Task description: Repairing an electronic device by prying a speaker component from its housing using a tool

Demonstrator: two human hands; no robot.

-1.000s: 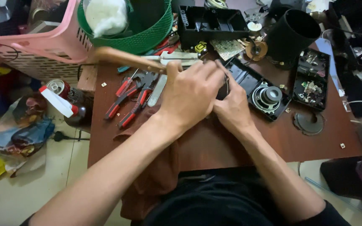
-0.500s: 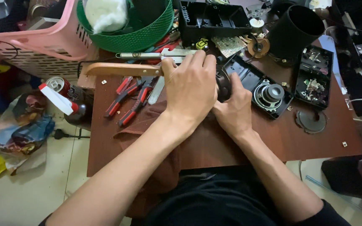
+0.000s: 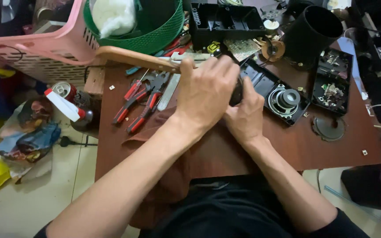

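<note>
1. Hands meet in the middle of the brown bench (image 3: 243, 154). The left hand (image 3: 206, 90) lies over a small dark thing (image 3: 237, 90) and the right hand (image 3: 243, 117) cups it from the near side. Both hands are closed on it. Most of it is hidden, so what it is cannot be told.
2. A brown cloth (image 3: 164, 176) lies under the wrists and hangs over the near edge of the bench.
3. Just right of the hands sits a black case with a round speaker (image 3: 285, 99).
4. Left of the hands lie red-handled pliers (image 3: 140, 103), near the left edge.
5. A wooden handle (image 3: 133, 57) runs along the far side, touching the left hand's fingers.
6. A green basket (image 3: 155, 37) and a pink basket (image 3: 45, 48) crowd the far left corner.
7. Bare bench shows only near the right edge, past a dark round disc (image 3: 329, 128).
</note>
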